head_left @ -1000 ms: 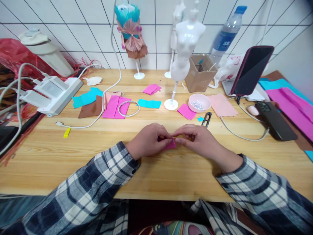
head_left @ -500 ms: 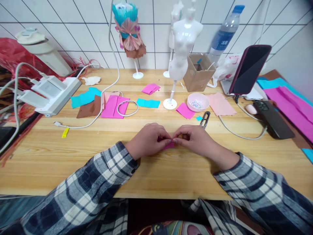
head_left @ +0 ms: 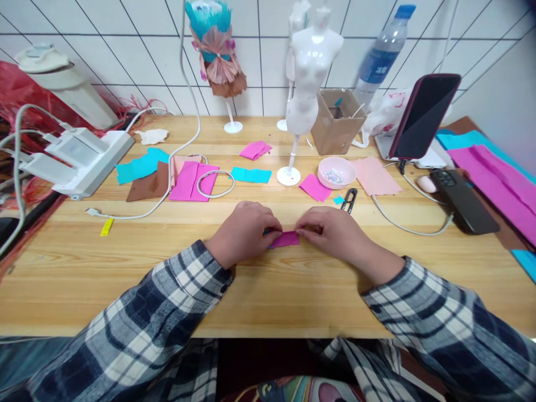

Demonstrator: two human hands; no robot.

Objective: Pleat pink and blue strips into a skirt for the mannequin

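Near the middle of the table, a small magenta strip of crepe paper (head_left: pixel 286 239) is stretched between my two hands. My left hand (head_left: pixel 248 233) pinches its left end, where a bit of blue shows by the fingers. The right end is pinched by the thumb and fingers of my right hand (head_left: pixel 329 231). Just beyond my right hand lie small black thread snips (head_left: pixel 349 200) and a blue scrap (head_left: pixel 338 200). A pink bowl of beads (head_left: pixel 336 172) stands behind them, against a magenta paper square (head_left: pixel 315 187).
A white mannequin (head_left: pixel 307 84) stands beyond my hands, beside a cardboard box (head_left: pixel 337 123). A dressed mannequin (head_left: pixel 220 61) is at the wall. Left are a power strip (head_left: pixel 98 162), a cable (head_left: pixel 138 216) and coloured papers (head_left: pixel 195 181); right are two phones (head_left: pixel 464 201).
My hands have moved apart from fingertips nearly touching, so more of the magenta strip shows between them. The whole view has shifted slightly.
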